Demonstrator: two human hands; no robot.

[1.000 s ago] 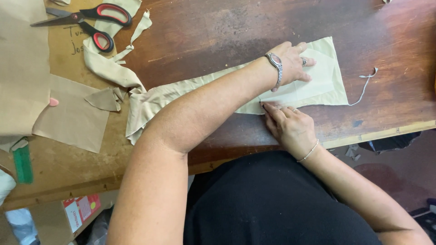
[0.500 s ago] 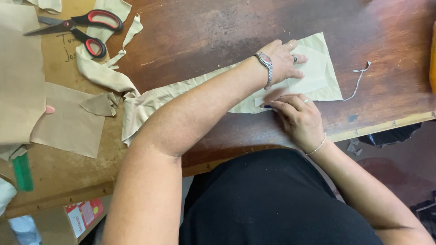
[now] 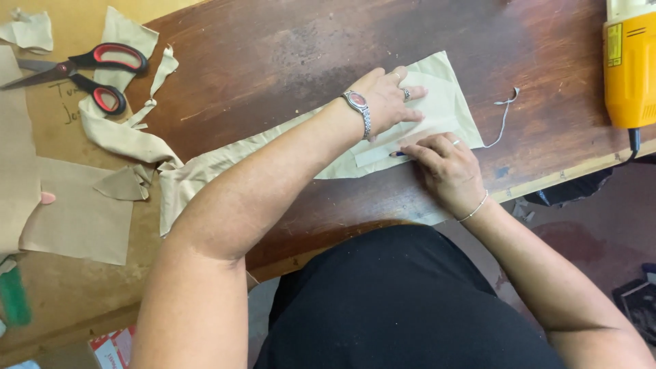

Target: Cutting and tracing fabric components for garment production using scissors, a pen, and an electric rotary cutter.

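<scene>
Cloth (image 3: 437,96) under our flat, open left hand (image 3: 389,102); our right hand (image 3: 447,167) pinches a pen (image 3: 398,154), its line barely begun.

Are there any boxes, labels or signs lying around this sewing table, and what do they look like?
Carton: below the table's near edge at bottom left, a small red and white box, partly cut off.
Label: a small yellow and black sticker on the side of the yellow power tool, far right on the wooden table.
No signs or screens show.
</scene>
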